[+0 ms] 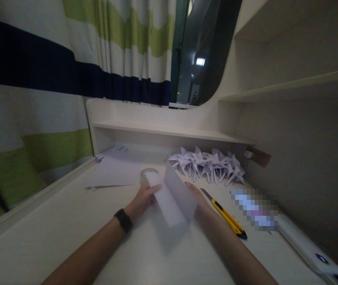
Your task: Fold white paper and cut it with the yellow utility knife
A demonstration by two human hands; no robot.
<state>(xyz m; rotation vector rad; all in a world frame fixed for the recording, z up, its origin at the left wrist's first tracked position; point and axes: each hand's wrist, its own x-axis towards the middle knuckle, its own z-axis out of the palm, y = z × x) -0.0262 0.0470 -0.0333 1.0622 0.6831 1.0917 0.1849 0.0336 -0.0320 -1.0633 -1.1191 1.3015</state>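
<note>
A white sheet of paper (pixel 169 200), bent along its middle into a V, is held above the desk between my two hands. My left hand (pixel 143 201) pinches the left half with the thumb on top; a dark band circles that wrist. Against the outer side of the right half lies my right hand (pixel 198 198), its fingers partly hidden behind the paper. Just behind the sheet a roll of clear tape (pixel 145 174) rests on the desk, partly covered. Right of my right hand lies a yellow and black box cutter (pixel 226 215), its blade out.
Several folded paper pinwheels (pixel 207 162) stand bunched at the back right. A stack of white paper (pixel 114 168) lies back left. On the right are a blurred-out lit object (pixel 253 209) and a white power strip or similar device (pixel 305 245) along the wall. Shelf (pixel 169 131) spans the back.
</note>
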